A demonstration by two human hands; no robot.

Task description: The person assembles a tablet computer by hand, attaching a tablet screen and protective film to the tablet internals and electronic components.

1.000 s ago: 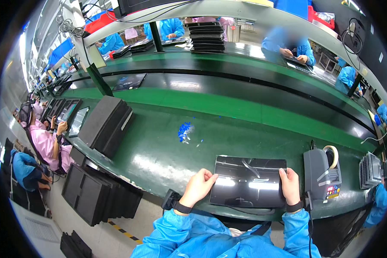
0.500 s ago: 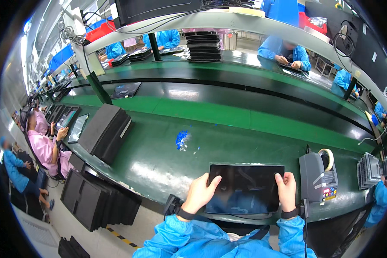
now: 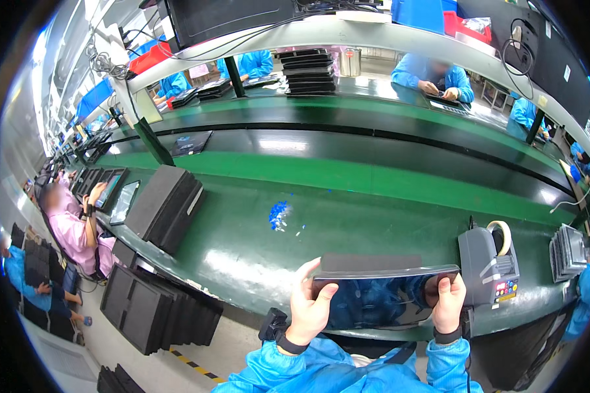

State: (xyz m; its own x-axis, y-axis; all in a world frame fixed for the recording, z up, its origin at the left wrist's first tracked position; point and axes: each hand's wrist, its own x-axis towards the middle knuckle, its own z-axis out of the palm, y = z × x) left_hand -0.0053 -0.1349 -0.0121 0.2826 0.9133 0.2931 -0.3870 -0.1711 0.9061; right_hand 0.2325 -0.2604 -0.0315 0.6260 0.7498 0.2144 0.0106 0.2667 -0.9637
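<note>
A black tablet (image 3: 373,302) with a glossy, reflective screen is held between my two hands at the bench's near edge. My left hand (image 3: 309,302) grips its left end, thumb on the screen and fingers behind. At the right end my right hand (image 3: 448,302) holds it the same way. The tablet's far edge is tilted up towards me. Behind it a flat dark pad (image 3: 370,262) lies on the green bench (image 3: 242,216), partly hidden by the tablet. Just right of my right hand stands a grey tape dispenser (image 3: 488,265).
Small blue pieces (image 3: 278,215) are scattered mid-bench. A stack of black foam trays (image 3: 166,208) stands at left; more black trays (image 3: 151,308) are piled beside the bench. Clear trays (image 3: 566,252) sit far right. A person in pink (image 3: 72,226) works at left, others across the bench.
Both hands have raised the tablet's far edge and shifted it slightly right, exposing the dark pad behind it. The person in pink at left has moved a hand onto a device.
</note>
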